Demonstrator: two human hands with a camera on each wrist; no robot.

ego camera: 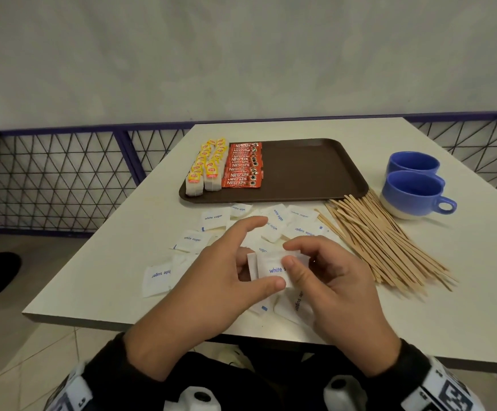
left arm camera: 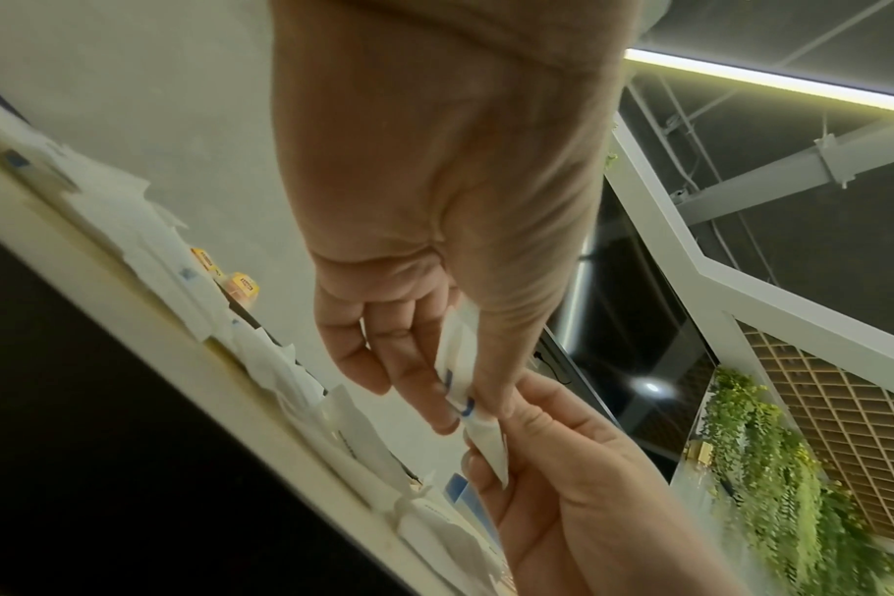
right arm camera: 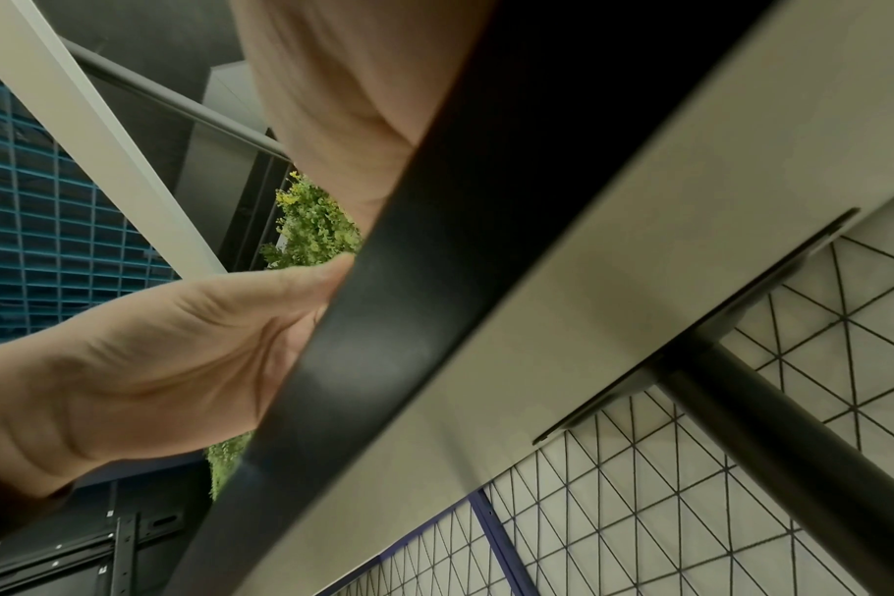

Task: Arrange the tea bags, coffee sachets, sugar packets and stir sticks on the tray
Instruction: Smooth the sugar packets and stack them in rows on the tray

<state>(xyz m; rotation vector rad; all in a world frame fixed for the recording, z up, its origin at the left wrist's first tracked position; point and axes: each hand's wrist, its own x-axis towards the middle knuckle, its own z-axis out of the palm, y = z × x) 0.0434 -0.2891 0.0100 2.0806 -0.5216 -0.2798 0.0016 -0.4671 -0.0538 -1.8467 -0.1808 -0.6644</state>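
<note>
Holding a small stack of sugar packets (ego camera: 271, 269), both hands pinch it; tea bags (ego camera: 207, 167) and coffee sachets (ego camera: 243, 166) fill the tray (ego camera: 315, 173) at 9 o'clock, stir sticks (ego camera: 383, 241) wait.

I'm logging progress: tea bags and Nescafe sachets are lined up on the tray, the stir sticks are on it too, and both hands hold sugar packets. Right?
Not quite. The head view shows the stir sticks lying on the table beside the brown tray, not on it. The rest holds: tea bags and Nescafe sachets are lined up on the tray, and the left hand and right hand hold sugar packets.
</note>
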